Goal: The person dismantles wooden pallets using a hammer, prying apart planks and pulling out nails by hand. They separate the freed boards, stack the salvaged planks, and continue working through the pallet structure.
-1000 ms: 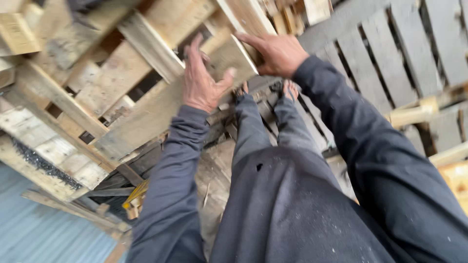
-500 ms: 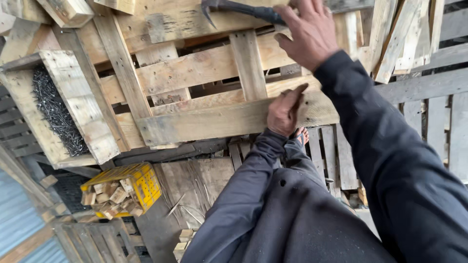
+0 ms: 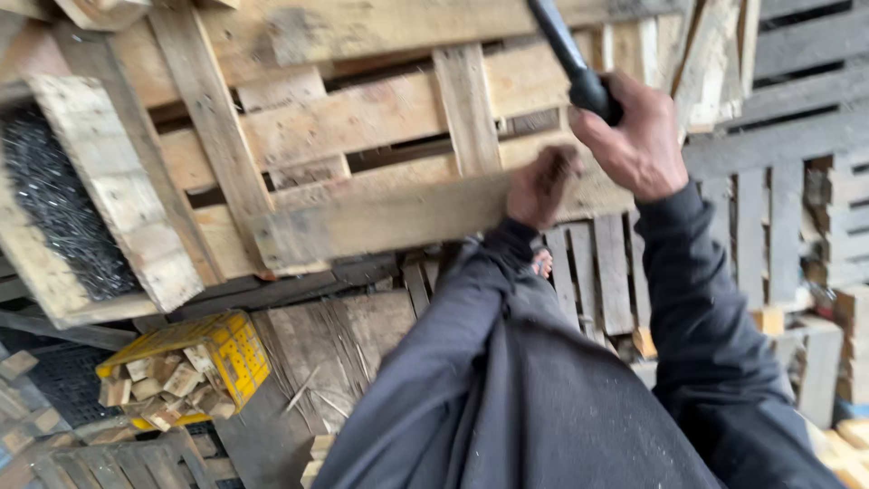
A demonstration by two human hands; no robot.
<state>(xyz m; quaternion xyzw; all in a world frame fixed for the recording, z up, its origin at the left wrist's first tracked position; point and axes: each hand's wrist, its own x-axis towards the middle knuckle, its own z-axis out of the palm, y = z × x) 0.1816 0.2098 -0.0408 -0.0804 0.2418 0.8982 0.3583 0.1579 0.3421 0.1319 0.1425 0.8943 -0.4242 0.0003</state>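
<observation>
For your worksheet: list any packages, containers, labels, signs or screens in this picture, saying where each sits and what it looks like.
Yellow crate: lower left, on the ground below the pallet; boxy, perforated plastic, filled with small wood blocks.
Wooden box: left edge; long, pale boards, filled with dark nails.
No labels, signs or screens show.

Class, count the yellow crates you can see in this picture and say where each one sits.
1: a yellow crate at lower left, below the wooden pallet, filled with small wood blocks. Others may be hidden.

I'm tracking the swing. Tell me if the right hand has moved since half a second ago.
Yes. The right hand, gripping the dark tool handle, has dropped from the pallet's top board toward the lower plank that the left hand holds.
</observation>
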